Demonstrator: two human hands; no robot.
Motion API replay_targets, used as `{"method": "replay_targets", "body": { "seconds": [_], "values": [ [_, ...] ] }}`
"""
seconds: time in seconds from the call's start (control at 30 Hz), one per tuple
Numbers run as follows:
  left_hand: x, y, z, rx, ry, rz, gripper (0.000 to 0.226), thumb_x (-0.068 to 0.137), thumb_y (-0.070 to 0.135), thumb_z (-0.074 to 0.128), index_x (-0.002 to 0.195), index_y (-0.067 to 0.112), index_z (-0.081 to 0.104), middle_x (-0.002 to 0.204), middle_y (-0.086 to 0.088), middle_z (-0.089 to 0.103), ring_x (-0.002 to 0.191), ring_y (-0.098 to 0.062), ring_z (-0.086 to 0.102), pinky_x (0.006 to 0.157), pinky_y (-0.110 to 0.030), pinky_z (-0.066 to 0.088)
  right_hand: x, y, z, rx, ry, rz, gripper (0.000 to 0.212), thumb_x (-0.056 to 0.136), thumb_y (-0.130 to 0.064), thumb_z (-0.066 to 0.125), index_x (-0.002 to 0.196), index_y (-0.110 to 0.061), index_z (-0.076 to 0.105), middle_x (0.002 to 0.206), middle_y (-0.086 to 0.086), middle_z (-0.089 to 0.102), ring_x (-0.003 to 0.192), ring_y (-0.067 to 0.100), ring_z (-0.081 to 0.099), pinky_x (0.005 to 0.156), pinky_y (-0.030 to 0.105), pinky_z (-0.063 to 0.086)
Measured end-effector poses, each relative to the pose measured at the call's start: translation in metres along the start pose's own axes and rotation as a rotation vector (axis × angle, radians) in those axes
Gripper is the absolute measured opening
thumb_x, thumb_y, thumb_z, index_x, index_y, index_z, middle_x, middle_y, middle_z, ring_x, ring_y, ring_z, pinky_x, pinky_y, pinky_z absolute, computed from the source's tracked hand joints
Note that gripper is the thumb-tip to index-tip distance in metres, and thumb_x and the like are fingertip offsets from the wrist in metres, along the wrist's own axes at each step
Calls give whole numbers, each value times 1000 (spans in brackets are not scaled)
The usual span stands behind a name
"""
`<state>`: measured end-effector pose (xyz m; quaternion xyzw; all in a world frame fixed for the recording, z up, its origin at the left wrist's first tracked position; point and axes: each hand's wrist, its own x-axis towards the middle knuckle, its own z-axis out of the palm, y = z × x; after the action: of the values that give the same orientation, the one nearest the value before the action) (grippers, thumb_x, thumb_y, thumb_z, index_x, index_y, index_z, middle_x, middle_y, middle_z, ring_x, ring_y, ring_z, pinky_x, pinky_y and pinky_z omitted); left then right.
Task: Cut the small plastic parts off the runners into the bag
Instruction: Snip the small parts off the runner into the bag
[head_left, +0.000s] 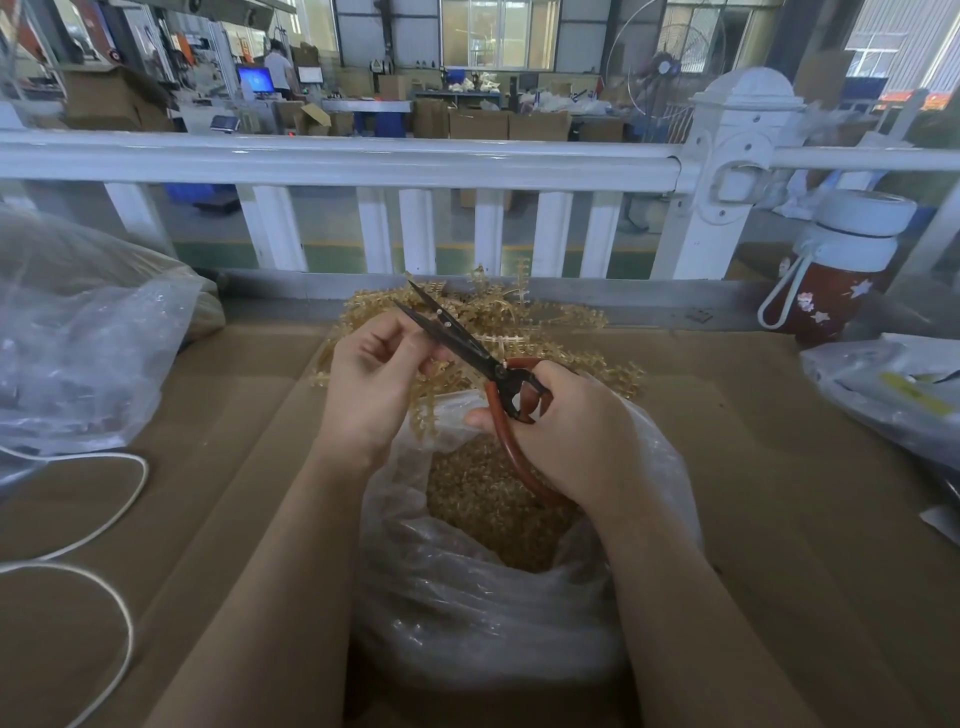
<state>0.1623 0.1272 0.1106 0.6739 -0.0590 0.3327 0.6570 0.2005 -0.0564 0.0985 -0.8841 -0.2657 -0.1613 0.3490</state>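
Two bare hands work over a clear, crinkled plastic bag (488, 613) that sits open in the near middle of a brown corrugated cardboard surface (779, 467). The bag holds a heap of tiny translucent amber parts (488, 509), grainy like coarse gravel. The left hand (371, 384) has its fingers curled, pinching a thin amber runner (434, 410) whose comb-like side branches hang down just above the bag's mouth. The right hand (566, 441) grips a pair of scissors (467, 343) by their looped, reddish-brown coated handles; the long, dark, pointed blades stand slightly parted and angle up to the far left, crossing just beside the left hand's fingertips. Whether the blades touch the runner cannot be told. Beyond the hands lies a tangled pile of runners (524, 322), spiky and glossy, against the far edge of the cardboard. At the left slumps a large cloudy plastic sack (88, 338), with a white cord (104, 519) looping on the cardboard near it. At the far right stands a dark red bottle (841, 275) with a white cap and strap, and near it lies another wrinkled plastic packet (893, 384). A white railing (363, 166) with square balusters runs across the far side.
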Motion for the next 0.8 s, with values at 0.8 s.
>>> {"method": "replay_targets", "body": {
  "seconds": [0.8],
  "values": [
    [-1,2,4,89,78,82,19,96,5,61,81,13,70,70,1,61,63,-6,48,61,-20,41,0,-2,-1,24,31,-15,75,62,-93,44,97,-27,56,90,-18,61,84,6,59,70,26,54]
  ]
}}
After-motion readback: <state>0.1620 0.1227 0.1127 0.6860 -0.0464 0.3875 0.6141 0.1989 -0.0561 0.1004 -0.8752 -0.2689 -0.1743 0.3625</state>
